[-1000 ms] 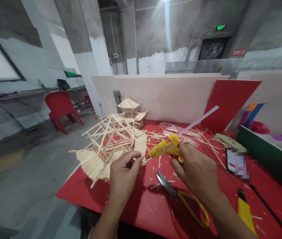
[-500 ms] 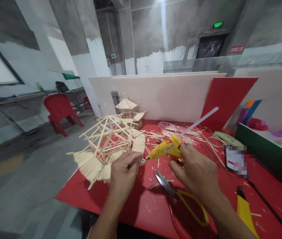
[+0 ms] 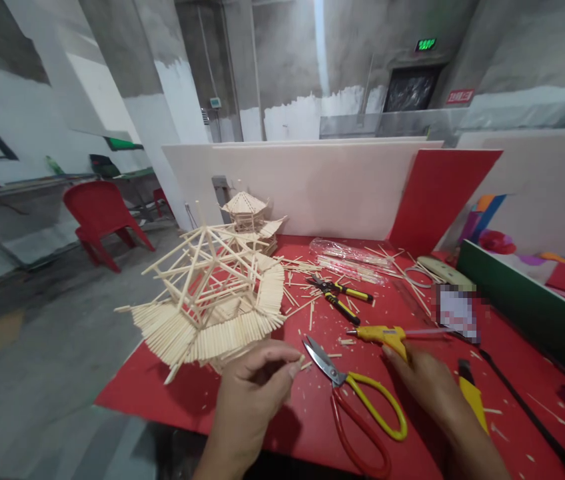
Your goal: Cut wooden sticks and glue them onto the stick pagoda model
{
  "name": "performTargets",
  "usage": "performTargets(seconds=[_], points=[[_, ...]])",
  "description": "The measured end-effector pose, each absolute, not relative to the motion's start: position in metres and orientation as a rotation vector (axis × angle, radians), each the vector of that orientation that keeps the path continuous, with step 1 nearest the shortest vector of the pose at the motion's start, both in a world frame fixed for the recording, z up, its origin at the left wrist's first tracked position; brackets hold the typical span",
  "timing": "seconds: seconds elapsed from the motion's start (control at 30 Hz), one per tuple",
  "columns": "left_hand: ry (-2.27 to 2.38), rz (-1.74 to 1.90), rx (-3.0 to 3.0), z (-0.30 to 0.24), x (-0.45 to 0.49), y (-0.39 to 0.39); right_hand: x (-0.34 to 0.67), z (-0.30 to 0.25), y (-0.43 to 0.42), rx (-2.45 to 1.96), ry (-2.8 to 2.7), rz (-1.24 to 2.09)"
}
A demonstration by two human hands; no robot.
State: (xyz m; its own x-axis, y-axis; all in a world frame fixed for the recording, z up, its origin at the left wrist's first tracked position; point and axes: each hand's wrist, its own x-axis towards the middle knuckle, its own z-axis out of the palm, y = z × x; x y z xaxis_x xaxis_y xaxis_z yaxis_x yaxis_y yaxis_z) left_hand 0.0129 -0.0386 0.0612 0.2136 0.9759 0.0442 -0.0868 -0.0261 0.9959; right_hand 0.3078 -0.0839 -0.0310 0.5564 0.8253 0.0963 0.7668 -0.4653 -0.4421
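Observation:
My left hand point(image 3: 257, 393) is closed in a pinch, with the pale end of a short wooden stick point(image 3: 301, 360) between thumb and forefinger. It is just in front of a stick-built pavilion model point(image 3: 235, 330) with a fanned roof edge. My right hand point(image 3: 430, 383) is on the handle of a yellow glue gun point(image 3: 380, 334), low at the table; its far fingers are hidden. The gun's nozzle points left, and a clear glue stick point(image 3: 430, 331) sticks out of its back. Between my hands lie scissors point(image 3: 335, 379) with one yellow and one red handle.
Black-and-yellow pliers point(image 3: 337, 297) lie behind the glue gun among loose sticks point(image 3: 295, 267). A finished-looking smaller pavilion point(image 3: 246, 210) stands at the back. To the right are a yellow cutter point(image 3: 472, 400), a blurred-out phone point(image 3: 457, 313) and a green-sided box point(image 3: 522, 313).
My right hand has lowered the glue gun rightward, away from my left hand, to the tabletop. My left hand has moved slightly down and right, clear of the model's edge. The pliers now show fully.

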Motion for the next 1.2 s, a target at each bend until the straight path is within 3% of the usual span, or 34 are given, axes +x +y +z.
performTargets(seconds=[0.13,0.2,0.3,0.7,1.03,1.2], points=[[0.885,0.918,0.983,0.05,0.023,-0.041,0.27,0.013,-0.092,-1.967,-1.484,-0.062],[0.851,0.865,0.942,0.048,0.024,-0.039,0.239,0.041,-0.092,-1.559,-1.649,0.072],[0.818,0.84,0.886,0.046,0.02,-0.036,0.2,0.066,-0.086,-1.296,-1.853,0.158],[0.723,0.975,0.565,0.035,0.013,-0.028,0.164,0.066,-0.062,-1.345,-1.876,0.184],[0.702,0.929,0.631,0.035,0.006,-0.034,0.155,0.061,-0.061,-1.388,-1.849,0.252],[0.669,0.875,0.546,0.033,0.011,-0.037,0.153,0.051,-0.067,-1.41,-1.632,0.621]])
